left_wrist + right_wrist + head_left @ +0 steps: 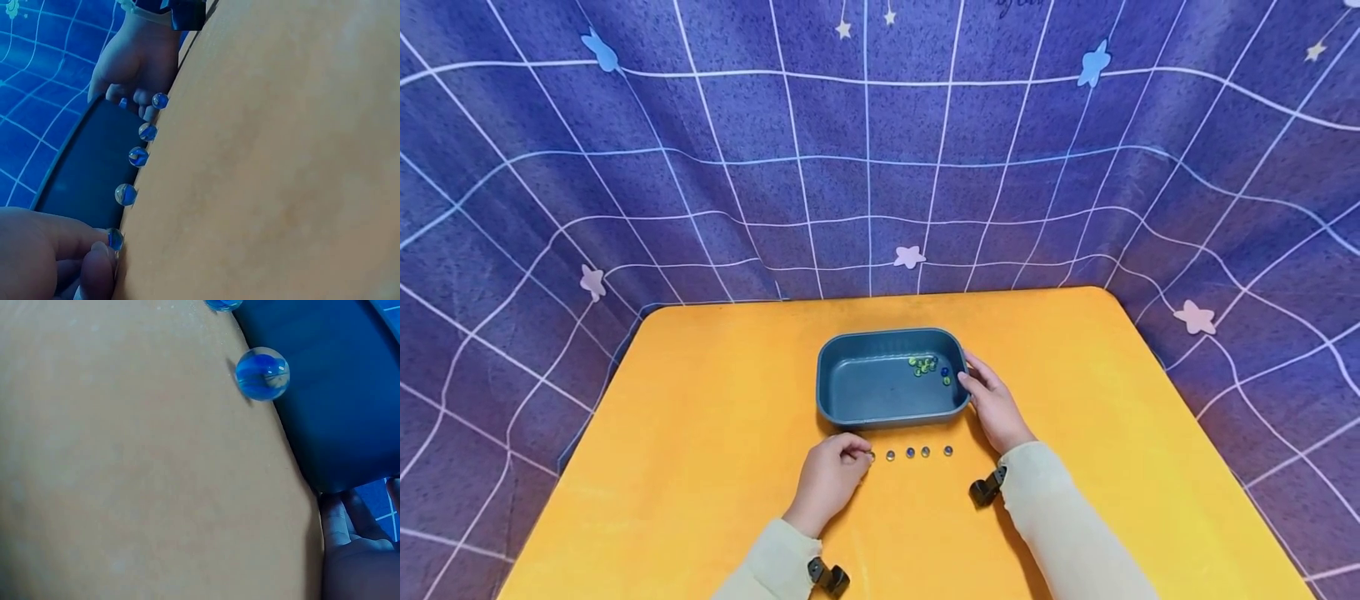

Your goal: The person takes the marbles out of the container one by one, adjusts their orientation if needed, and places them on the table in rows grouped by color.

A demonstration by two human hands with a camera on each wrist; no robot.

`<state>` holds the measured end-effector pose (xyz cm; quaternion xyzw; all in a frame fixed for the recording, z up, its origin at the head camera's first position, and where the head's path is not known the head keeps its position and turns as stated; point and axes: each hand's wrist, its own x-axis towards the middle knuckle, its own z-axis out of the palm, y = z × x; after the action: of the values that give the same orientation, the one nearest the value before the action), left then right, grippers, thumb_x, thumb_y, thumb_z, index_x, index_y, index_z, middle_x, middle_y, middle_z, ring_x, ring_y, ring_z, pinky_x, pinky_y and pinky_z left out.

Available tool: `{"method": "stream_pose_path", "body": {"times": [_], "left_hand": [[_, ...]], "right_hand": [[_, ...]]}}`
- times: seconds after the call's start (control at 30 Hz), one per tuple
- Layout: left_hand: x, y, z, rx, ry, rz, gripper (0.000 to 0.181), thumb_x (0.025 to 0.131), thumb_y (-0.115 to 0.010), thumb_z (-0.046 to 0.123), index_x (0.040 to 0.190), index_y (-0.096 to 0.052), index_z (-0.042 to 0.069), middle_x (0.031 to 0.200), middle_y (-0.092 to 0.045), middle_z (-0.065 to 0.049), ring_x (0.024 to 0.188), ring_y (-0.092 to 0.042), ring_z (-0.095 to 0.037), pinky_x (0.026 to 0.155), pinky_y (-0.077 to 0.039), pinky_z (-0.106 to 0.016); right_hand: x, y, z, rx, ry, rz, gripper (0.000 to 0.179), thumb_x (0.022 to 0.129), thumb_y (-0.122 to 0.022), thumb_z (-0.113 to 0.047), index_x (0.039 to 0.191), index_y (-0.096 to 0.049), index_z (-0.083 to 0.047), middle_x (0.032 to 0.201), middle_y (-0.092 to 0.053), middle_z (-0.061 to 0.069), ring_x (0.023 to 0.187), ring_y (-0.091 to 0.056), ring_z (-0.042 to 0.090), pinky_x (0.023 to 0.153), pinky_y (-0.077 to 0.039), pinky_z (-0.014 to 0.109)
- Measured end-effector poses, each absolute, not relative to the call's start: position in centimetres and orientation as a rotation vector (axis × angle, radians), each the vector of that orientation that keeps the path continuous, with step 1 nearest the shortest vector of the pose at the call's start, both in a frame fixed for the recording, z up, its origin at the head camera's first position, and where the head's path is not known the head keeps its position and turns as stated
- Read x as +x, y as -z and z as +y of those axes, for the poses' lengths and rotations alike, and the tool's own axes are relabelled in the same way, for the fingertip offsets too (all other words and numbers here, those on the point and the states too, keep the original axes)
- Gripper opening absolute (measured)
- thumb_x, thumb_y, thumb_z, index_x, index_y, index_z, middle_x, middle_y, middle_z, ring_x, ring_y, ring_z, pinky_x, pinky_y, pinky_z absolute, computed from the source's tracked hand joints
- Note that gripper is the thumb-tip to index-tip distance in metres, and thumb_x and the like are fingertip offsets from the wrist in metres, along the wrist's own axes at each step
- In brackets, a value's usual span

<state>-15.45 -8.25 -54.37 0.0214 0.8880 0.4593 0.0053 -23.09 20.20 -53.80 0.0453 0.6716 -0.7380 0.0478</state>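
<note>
A dark blue-grey rectangular tub [880, 421] rests on the table, with several green and blue marbles [923, 367] toward its right end. My right hand [997, 412] grips the tub's right end, thumb over the rim and fingers outside. In front of the tub, clear glass marbles with coloured swirls form a row, including a blue one [911, 453]. At the row's left end, my left hand [830, 477] pinches a marble [115, 239] between thumb and finger. The right wrist view shows the row's rightmost marble [262, 374] close beside the tub's wall.
The table has a yellow-orange top [700, 433]. A blue curtain [880, 192] with pale grid lines and stars hangs behind it and along both sides. Each wrist wears a small black camera, such as the right one [987, 488].
</note>
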Motion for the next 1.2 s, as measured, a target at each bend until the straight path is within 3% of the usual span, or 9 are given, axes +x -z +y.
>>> {"method": "stream_pose_path", "body": {"times": [0.23, 0.47, 0.8, 1.1, 1.2], "left_hand": [[-15.4, 54.3, -8.4, 0.041, -1.491, 2.747, 0.004, 0.091, -0.079, 0.017, 0.092, -0.075, 0.018, 0.080, -0.064, 0.007, 0.070, -0.058, -0.012, 0.066, -0.050, -0.028], [-15.4, 53.9, -8.5, 0.050, -1.539, 2.739, 0.011, 0.095, -0.074, 0.020, 0.093, -0.073, 0.009, 0.074, -0.062, 0.005, 0.065, -0.058, -0.011, 0.065, -0.050, -0.028], [-15.4, 50.8, -7.6, 0.161, -1.601, 2.729, 0.007, 0.097, -0.072, 0.013, 0.101, -0.075, 0.010, 0.077, -0.063, 0.003, 0.058, -0.061, -0.013, 0.062, -0.053, -0.029], [-15.4, 49.4, -7.3, 0.059, -1.680, 2.581, 0.008, 0.098, -0.069, 0.015, 0.097, -0.072, 0.008, 0.077, -0.066, -0.004, 0.060, -0.067, -0.030, 0.055, -0.056, -0.034], [-15.3, 49.4, -7.1, 0.051, -1.681, 2.561, 0.007, 0.099, -0.068, 0.014, 0.097, -0.071, 0.008, 0.076, -0.065, -0.004, 0.059, -0.066, -0.028, 0.055, -0.056, -0.034]], "right_hand": [[-23.1, 53.7, 20.1, 0.138, 2.244, 2.053, 0.051, 0.109, -0.055, -0.026, 0.158, -0.043, -0.021, 0.157, -0.041, 0.007, 0.146, -0.036, 0.024, 0.121, -0.026, 0.046], [-23.3, 53.9, 20.1, 0.120, 2.246, 2.061, 0.051, 0.108, -0.057, -0.028, 0.157, -0.045, -0.022, 0.155, -0.043, 0.008, 0.144, -0.039, 0.024, 0.120, -0.028, 0.046], [-23.2, 54.1, 20.4, 0.133, 2.265, 2.051, 0.052, 0.108, -0.057, -0.027, 0.158, -0.044, -0.021, 0.155, -0.044, 0.010, 0.144, -0.040, 0.025, 0.120, -0.029, 0.045], [-23.3, 54.0, 20.3, 0.157, 2.266, 2.041, 0.051, 0.108, -0.057, -0.024, 0.157, -0.045, -0.022, 0.152, -0.046, 0.011, 0.141, -0.042, 0.025, 0.119, -0.030, 0.044], [-23.3, 54.0, 20.3, 0.161, 2.262, 2.043, 0.052, 0.108, -0.057, -0.024, 0.158, -0.044, -0.022, 0.153, -0.045, 0.011, 0.141, -0.041, 0.025, 0.119, -0.030, 0.044]]}}
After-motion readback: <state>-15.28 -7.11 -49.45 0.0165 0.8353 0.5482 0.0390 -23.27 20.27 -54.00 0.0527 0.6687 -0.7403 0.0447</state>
